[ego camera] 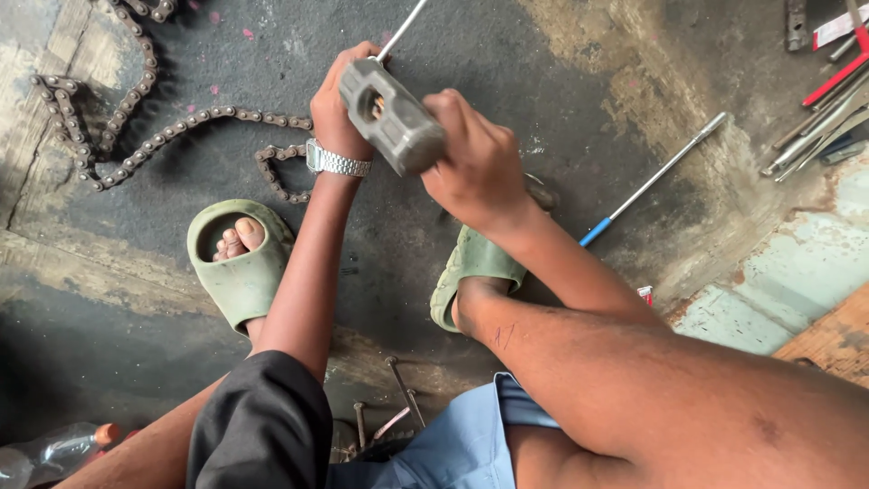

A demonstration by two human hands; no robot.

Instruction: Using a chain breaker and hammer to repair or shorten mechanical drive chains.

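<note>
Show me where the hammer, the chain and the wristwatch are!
hammer (pixel 391 116), head view, on the grey block head.
chain (pixel 181 127), head view, on links lying on the floor.
wristwatch (pixel 337 162), head view, on the metal band at the left wrist.

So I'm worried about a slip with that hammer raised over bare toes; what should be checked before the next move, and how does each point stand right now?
1. Right hand gripping the hammer: ok, fingers wrapped by the head.
2. Left hand steadying the rod: ok, closed around its lower end.
3. Rod tip seated on its target: cannot tell, hidden behind the hands.
4. Toes covered: not ok, left sandal is open-toed.
5. Chain away from feet: ok, it lies on the floor beyond the left sandal.
6. Loose tools underfoot: not ok, bolts lie close below the knees.
</note>
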